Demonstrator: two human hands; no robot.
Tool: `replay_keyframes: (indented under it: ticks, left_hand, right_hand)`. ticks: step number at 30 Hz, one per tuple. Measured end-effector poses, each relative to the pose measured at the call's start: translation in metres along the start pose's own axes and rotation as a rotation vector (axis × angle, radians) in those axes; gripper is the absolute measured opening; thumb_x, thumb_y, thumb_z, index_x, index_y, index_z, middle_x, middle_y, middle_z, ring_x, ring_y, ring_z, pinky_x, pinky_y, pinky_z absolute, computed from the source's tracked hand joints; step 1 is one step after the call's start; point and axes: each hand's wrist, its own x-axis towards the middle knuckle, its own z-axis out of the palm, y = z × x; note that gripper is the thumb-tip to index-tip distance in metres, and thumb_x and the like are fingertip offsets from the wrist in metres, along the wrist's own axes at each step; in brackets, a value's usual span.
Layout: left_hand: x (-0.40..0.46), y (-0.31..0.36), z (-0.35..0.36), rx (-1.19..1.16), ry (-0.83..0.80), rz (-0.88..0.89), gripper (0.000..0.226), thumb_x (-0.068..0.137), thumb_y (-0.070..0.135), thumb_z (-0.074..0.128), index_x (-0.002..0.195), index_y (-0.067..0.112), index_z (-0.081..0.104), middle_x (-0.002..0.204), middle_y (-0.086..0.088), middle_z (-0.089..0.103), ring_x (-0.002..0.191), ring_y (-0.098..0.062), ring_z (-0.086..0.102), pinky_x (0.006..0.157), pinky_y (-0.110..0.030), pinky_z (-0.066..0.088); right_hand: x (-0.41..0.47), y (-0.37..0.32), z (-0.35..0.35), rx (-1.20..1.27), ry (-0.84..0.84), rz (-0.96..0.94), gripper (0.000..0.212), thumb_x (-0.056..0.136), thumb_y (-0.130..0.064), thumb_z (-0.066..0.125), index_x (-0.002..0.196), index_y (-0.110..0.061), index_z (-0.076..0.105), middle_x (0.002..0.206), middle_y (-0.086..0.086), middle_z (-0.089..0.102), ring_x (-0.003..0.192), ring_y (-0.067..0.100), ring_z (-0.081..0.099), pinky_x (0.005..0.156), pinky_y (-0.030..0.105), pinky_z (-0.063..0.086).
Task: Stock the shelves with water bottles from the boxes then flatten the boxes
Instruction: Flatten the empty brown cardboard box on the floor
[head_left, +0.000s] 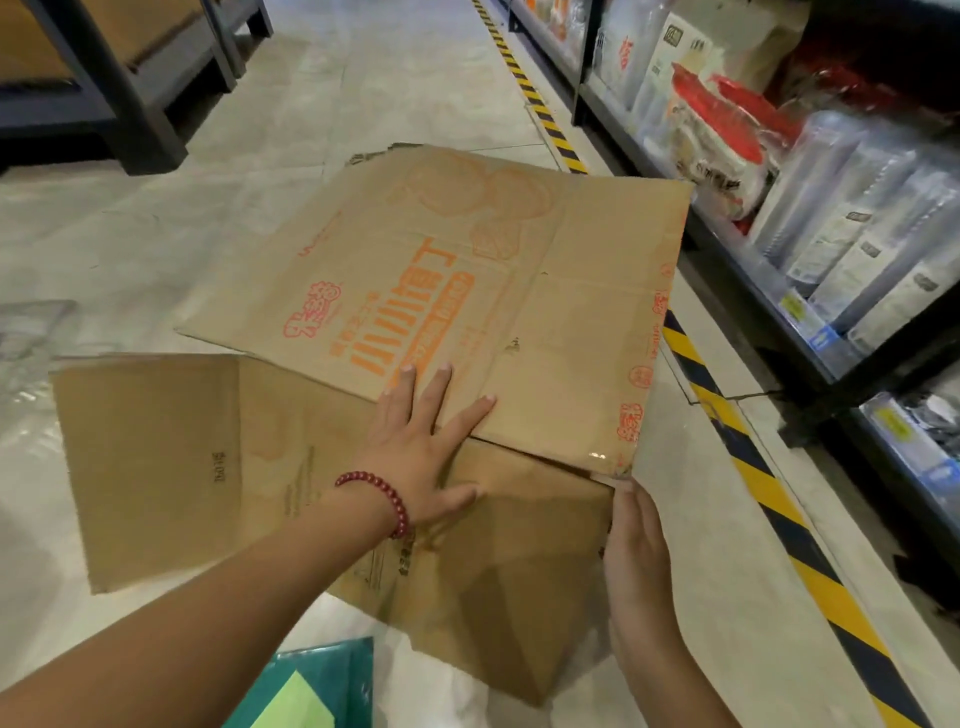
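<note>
A flattened brown cardboard box with orange print (519, 291) lies tilted over a second flattened brown box (182, 467) on the floor. My left hand (421, 447), with a red bead bracelet on the wrist, presses flat with spread fingers on the printed box's near edge. My right hand (636, 551) holds the near right edge of the cardboard, fingers straight along it, just below the printed box's taped corner. No water bottles show among the boxes.
A dark shelf unit (779, 249) with packaged cups and goods runs along the right, behind a yellow-black floor stripe (753, 467). Dark racks (130, 93) stand at the far left. Clear plastic wrap (31, 332) lies left; a green sheet (317, 686) lies near me.
</note>
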Motion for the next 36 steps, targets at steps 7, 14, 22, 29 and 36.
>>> replay_keyframes:
  ticks: [7, 14, 22, 29, 36]
  left_hand:
    - [0.009, -0.007, 0.089, -0.003, -0.255, -0.029, 0.088, 0.086, 0.063, 0.047, 0.148, 0.038, -0.011, 0.158, -0.001, -0.014, 0.146, -0.028, -0.009, 0.118, -0.046, 0.008]
    - [-0.021, -0.018, 0.18, 0.007, -0.47, -0.054, 0.106, 0.071, 0.08, 0.049, 0.147, 0.04, -0.015, 0.157, -0.002, -0.022, 0.145, -0.028, -0.014, 0.117, -0.048, 0.005]
    - [-0.027, -0.028, 0.196, -0.087, -0.427, -0.041, 0.11, 0.068, 0.08, 0.053, 0.142, 0.047, -0.02, 0.153, 0.006, -0.03, 0.143, -0.022, -0.021, 0.117, -0.05, 0.002]
    - [-0.04, -0.034, 0.202, -0.137, -0.401, -0.09, 0.106, 0.07, 0.082, 0.046, 0.142, 0.045, -0.022, 0.145, 0.009, -0.037, 0.143, -0.021, -0.023, 0.118, -0.048, -0.001]
    - [-0.05, -0.036, 0.201, -0.16, -0.397, -0.123, 0.107, 0.062, 0.088, 0.034, 0.145, 0.042, -0.016, 0.144, 0.013, -0.033, 0.143, -0.02, -0.02, 0.117, -0.044, 0.001]
  right_hand:
    - [0.073, 0.05, 0.02, -0.339, -0.025, 0.092, 0.053, 0.096, -0.032, 0.045, 0.143, -0.012, 0.032, 0.137, 0.011, 0.049, 0.122, 0.031, 0.048, 0.098, 0.039, 0.042]
    - [0.098, 0.114, 0.036, -0.582, -0.084, 0.324, 0.064, 0.084, -0.034, 0.06, 0.136, -0.003, 0.038, 0.134, 0.017, 0.049, 0.118, 0.033, 0.051, 0.088, 0.03, 0.044]
    - [0.096, 0.14, 0.038, -0.686, -0.037, 0.368, 0.057, 0.075, -0.032, 0.07, 0.119, -0.003, 0.049, 0.119, 0.016, 0.057, 0.106, 0.034, 0.057, 0.083, 0.033, 0.049]
    - [0.085, 0.149, 0.042, -0.352, -0.03, 0.393, 0.032, 0.075, -0.006, 0.069, 0.106, 0.0, 0.063, 0.098, 0.015, 0.068, 0.09, 0.033, 0.065, 0.084, 0.044, 0.055]
    - [0.083, 0.16, 0.049, -0.293, -0.128, 0.304, 0.051, 0.083, 0.004, 0.061, 0.128, -0.007, 0.041, 0.12, 0.011, 0.056, 0.107, 0.029, 0.055, 0.09, 0.039, 0.05]
